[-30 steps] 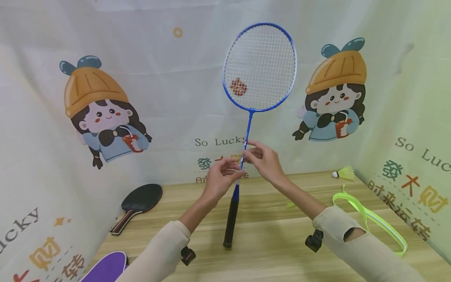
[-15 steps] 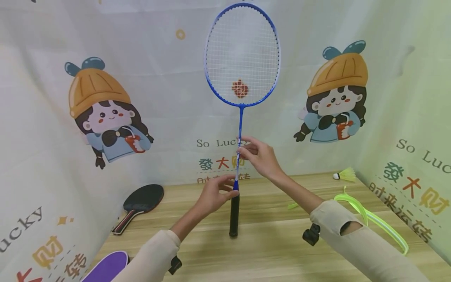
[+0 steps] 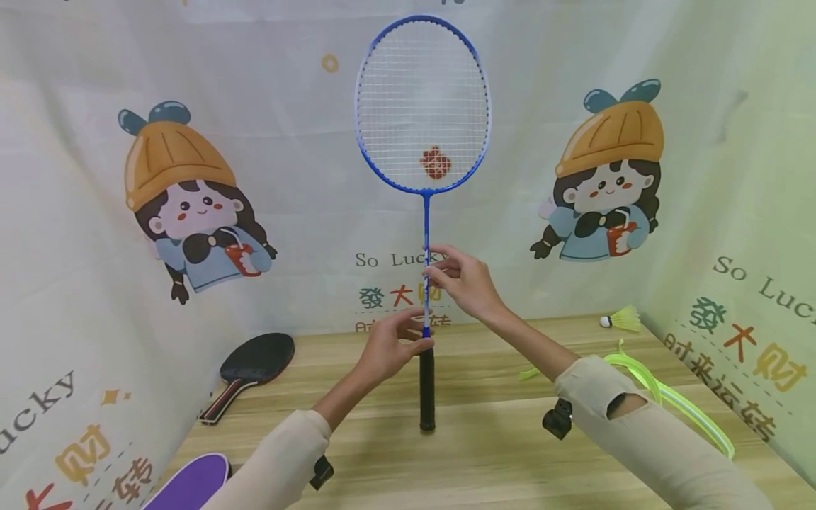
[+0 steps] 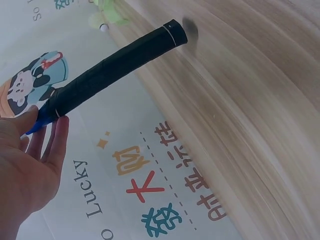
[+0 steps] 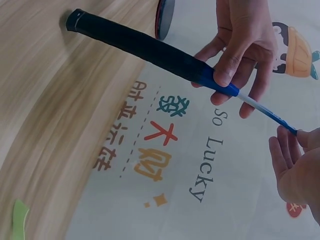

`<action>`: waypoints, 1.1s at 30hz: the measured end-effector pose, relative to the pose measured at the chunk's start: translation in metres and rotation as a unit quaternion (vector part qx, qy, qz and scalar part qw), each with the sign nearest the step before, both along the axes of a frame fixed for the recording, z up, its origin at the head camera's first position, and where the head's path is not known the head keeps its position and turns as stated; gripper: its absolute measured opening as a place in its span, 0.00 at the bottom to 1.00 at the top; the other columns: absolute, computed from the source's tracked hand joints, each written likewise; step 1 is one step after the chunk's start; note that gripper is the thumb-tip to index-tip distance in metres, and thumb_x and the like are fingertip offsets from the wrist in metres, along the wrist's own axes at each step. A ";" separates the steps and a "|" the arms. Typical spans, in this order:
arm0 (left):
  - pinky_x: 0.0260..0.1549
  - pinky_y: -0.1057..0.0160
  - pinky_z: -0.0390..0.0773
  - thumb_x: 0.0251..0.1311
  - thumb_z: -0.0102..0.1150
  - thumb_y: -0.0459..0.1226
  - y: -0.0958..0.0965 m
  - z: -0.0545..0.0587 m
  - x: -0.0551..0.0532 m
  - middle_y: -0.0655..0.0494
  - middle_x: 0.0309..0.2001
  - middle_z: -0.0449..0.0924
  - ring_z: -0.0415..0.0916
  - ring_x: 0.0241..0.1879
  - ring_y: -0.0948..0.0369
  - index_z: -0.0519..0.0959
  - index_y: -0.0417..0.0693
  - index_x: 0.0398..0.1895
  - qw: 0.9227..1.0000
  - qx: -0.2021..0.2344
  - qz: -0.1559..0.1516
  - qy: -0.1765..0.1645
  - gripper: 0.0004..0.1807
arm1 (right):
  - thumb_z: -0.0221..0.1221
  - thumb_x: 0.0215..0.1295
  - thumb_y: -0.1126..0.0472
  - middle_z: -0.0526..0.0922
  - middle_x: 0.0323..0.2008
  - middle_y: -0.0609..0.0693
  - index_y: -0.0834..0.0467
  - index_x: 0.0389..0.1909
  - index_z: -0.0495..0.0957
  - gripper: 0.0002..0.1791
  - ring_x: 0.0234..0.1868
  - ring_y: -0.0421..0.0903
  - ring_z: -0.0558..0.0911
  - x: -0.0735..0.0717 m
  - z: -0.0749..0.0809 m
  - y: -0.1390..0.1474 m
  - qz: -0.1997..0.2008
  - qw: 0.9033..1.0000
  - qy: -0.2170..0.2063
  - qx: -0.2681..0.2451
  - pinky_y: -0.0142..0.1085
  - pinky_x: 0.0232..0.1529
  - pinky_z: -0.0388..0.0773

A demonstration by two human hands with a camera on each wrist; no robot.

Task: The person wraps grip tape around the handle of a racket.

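Observation:
A blue badminton racket stands upright in the head view, strings up and black grip down. My left hand pinches the blue cone just above the black grip, thumb in front and fingers behind. Higher up, my right hand pinches the thin shaft between thumb and fingers. In the left wrist view the black grip points away from the left hand, its butt end close to the wooden surface. Both hands show in the right wrist view, the left hand on the cone and the right hand on the shaft.
A black table tennis bat lies on the wooden table at the left, with a purple bat nearer. A yellow shuttlecock and a neon-green strap lie at the right. Printed cloth surrounds the table.
The racket has turned from leaning right to upright, its head moving left. My left hand has slid down from the shaft to the cone above the grip; the right hand stays on the shaft.

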State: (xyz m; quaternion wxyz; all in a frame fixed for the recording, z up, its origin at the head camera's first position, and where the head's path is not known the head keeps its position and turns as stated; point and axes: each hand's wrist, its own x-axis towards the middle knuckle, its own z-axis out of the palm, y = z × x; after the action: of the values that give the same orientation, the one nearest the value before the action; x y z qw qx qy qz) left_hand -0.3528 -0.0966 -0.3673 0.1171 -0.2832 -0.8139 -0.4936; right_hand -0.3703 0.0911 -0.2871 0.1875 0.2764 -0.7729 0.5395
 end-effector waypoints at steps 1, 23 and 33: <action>0.38 0.64 0.87 0.61 0.72 0.28 0.000 0.000 -0.001 0.39 0.46 0.88 0.89 0.42 0.49 0.78 0.40 0.66 1.000 0.004 -0.002 -0.002 0.29 | 0.61 0.75 0.66 0.88 0.46 0.64 0.64 0.68 0.75 0.23 0.44 0.58 0.90 -0.001 0.000 0.000 0.000 1.000 0.000 0.001 0.38 0.47 0.86; 0.43 0.60 0.87 0.54 0.75 0.23 -0.001 -0.004 -0.014 0.46 0.42 0.90 0.89 0.40 0.52 0.79 0.39 0.61 0.999 0.046 0.018 0.000 0.29 | 0.64 0.73 0.61 0.89 0.48 0.59 0.65 0.56 0.83 0.16 0.48 0.55 0.89 -0.021 -0.038 0.083 -0.031 0.981 0.004 0.193 0.47 0.51 0.85; 0.44 0.61 0.87 0.54 0.75 0.23 -0.006 -0.005 -0.019 0.45 0.42 0.90 0.89 0.40 0.51 0.80 0.38 0.59 0.999 0.041 0.032 -0.007 0.27 | 0.66 0.70 0.66 0.90 0.44 0.60 0.69 0.51 0.84 0.13 0.45 0.56 0.90 -0.026 -0.090 0.140 -0.005 0.967 -0.010 0.254 0.46 0.47 0.86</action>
State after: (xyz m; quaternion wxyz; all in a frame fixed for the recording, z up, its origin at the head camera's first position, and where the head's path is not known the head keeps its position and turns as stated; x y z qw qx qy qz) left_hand -0.3715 -0.1023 -0.3720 0.1384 -0.2489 -0.8024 -0.5244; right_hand -0.3966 0.2308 -0.3773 0.1068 0.3056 -0.8876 0.3275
